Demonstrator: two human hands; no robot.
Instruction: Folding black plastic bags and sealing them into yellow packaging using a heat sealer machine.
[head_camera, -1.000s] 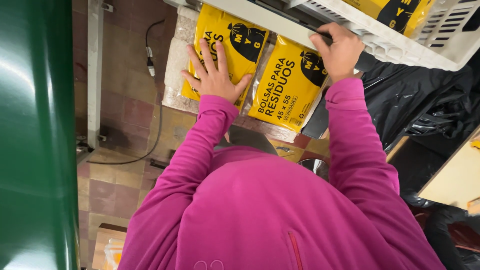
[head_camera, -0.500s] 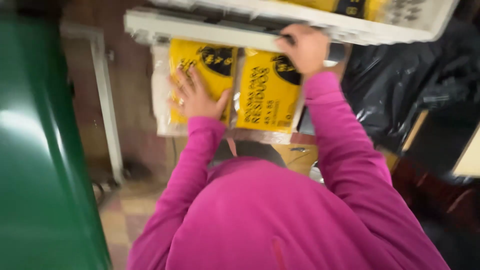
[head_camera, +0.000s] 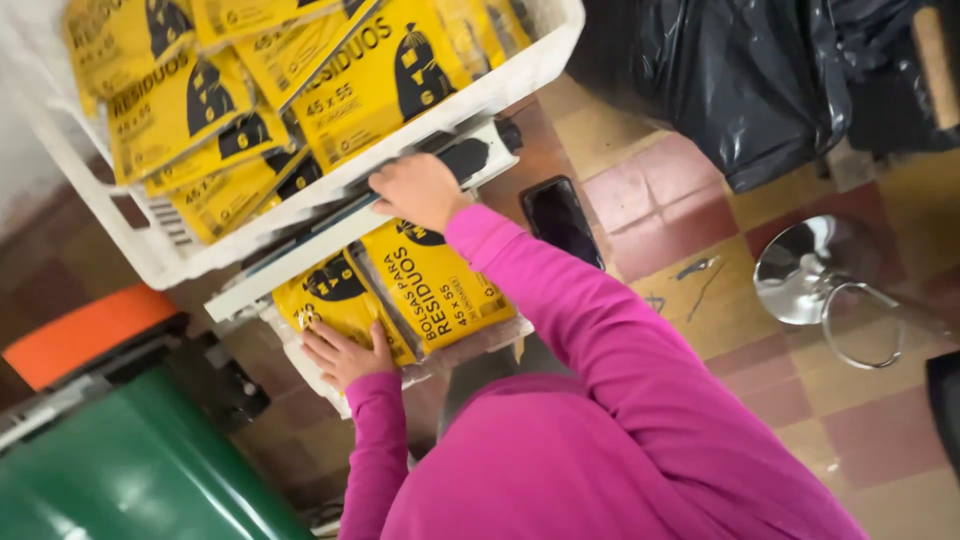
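While the left hand is pressed flat on the yellow packs, open-fingered, the sealer bar is gripped by the right hand — so the packs are kept from sliding.

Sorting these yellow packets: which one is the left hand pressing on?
The left hand presses the lower-left yellow packet under the white bar, beside its right neighbour; the others lie in the white crate.
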